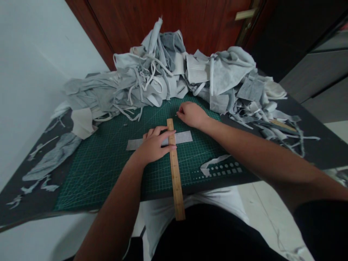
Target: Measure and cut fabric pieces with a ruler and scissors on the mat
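Observation:
A wooden ruler [176,174] lies across a short strip of light grey fabric [183,137] on the green cutting mat [108,159]. My left hand [153,145] holds the ruler down, thumb and forefinger on it, the other fingers resting over the strip. The ruler's near end sticks out past the table edge. Just beyond and right of its far end, my right hand [192,114] is closed above the mat. A small pale tip shows at its fingertips; I cannot make out what it is.
A big heap of grey and white fabric scraps [152,79] lines the back of the dark table [323,145]. A thin fabric offcut [209,167] lies near the mat's front edge. More scraps [54,156] lie at the left. Behind stands a brown door [168,14].

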`<state>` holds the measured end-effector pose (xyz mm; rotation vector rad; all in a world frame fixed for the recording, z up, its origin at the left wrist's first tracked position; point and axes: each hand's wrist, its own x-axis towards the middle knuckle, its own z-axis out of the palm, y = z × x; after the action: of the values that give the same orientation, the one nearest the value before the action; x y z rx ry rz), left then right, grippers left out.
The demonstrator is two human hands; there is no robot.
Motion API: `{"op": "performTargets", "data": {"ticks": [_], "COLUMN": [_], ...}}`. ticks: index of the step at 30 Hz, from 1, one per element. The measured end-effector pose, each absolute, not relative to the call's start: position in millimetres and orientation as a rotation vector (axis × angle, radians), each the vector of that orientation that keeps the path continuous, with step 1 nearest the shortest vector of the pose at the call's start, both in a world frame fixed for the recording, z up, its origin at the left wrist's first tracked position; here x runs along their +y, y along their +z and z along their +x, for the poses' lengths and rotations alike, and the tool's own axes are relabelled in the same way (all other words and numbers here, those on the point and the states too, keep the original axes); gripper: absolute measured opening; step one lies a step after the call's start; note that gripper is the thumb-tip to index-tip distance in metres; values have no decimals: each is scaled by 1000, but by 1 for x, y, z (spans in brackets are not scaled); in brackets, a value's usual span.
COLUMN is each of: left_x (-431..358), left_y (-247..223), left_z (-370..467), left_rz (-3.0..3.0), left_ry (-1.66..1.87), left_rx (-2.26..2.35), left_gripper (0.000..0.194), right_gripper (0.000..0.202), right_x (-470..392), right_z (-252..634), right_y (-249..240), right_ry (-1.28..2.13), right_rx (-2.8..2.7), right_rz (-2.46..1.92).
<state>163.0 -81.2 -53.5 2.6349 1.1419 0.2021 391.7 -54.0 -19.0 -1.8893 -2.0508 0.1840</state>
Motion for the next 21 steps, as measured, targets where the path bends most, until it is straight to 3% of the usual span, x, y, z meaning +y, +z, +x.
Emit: {"op": "performTargets", "data": {"ticks": [4,9,16,21], "left_x": [-78,-74,-70,-69], "left_y": [-57,-59,-61,-63], "left_z": [159,157,157,157], "left_rz": [2571,2535,2544,2571], "left_ry": [348,394,411,389], "left_rx": [1083,1032,1029,1038], "left_gripper": [54,50,50,51], "right_gripper": [24,20,40,42], "right_x": [-79,-180,-258,-263], "right_z": [404,472,541,529], "right_y": [-7,12,-53,-56], "right_ry": [48,-39,49,-31], "right_rx": [-2070,-1975,-2084,-1967], "right_rz": [-1898,-2056,-2123,-2041]}}
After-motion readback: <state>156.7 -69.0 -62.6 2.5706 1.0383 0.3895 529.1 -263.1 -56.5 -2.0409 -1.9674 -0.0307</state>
